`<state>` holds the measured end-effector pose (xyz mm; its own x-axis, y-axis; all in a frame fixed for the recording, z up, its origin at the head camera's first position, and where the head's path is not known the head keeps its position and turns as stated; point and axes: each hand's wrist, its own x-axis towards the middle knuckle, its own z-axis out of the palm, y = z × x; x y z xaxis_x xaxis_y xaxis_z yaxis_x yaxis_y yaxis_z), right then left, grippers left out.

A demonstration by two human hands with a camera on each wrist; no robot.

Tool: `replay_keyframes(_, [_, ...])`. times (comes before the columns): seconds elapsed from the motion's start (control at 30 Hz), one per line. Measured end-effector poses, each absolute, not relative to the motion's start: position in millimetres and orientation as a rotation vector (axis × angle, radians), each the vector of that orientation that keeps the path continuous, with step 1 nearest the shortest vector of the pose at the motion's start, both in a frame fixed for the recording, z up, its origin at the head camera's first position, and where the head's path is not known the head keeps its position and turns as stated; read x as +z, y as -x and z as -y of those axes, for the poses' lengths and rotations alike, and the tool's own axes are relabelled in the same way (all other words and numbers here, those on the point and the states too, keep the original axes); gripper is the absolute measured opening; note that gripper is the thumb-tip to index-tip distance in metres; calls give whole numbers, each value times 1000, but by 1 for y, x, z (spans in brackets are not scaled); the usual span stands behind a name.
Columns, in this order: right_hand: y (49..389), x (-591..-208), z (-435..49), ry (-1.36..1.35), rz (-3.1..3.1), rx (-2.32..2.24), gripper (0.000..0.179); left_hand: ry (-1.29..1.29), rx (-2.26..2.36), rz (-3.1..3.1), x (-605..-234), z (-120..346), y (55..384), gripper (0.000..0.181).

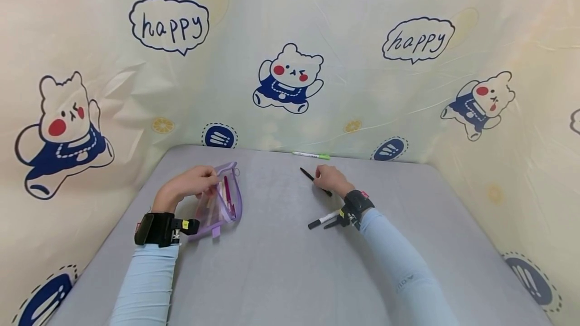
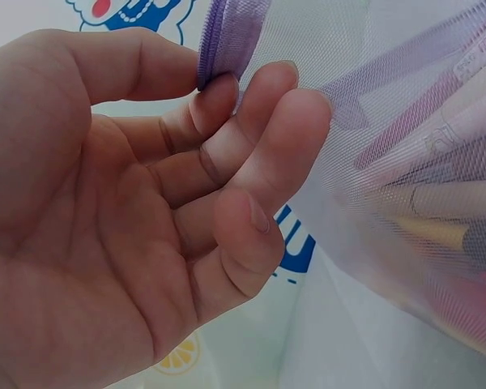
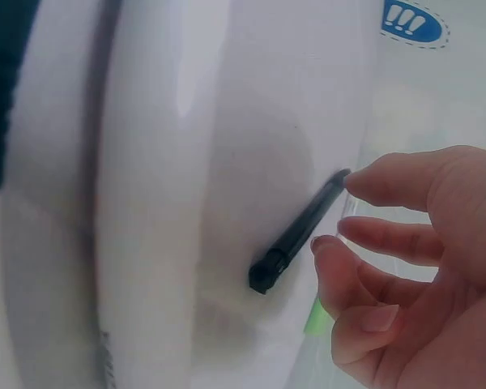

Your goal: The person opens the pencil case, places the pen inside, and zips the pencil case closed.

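Observation:
My left hand point(image 1: 192, 183) pinches the purple zip edge of a see-through mesh pencil case point(image 2: 373, 65) between thumb and fingers, the other fingers loosely bent beside the mesh. Several pens point(image 2: 445, 198) show inside the case, among them a dark pink one point(image 1: 228, 192). On the grey table, a slim black pen point(image 3: 300, 231) lies slanted under my right hand point(image 1: 332, 178). In the right wrist view my thumb tip is right at the pen's far end, and the fingers are bent and spread apart from the thumb.
A white marker with a black cap point(image 1: 319, 222) lies below my right wrist. A white marker with a green cap point(image 1: 312, 155) lies at the table's back edge. Printed cloth point(image 1: 290, 130) hangs behind and beside the grey table point(image 1: 272, 265).

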<state>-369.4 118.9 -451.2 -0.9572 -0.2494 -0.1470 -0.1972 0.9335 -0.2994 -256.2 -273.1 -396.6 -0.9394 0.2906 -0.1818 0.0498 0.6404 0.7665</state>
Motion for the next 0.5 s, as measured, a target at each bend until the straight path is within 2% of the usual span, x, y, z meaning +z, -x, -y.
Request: replay_keyframes(0.5, [373,-461,-115,377,-2928,-327,10,-276,1208,-2558,-400,274,259,20])
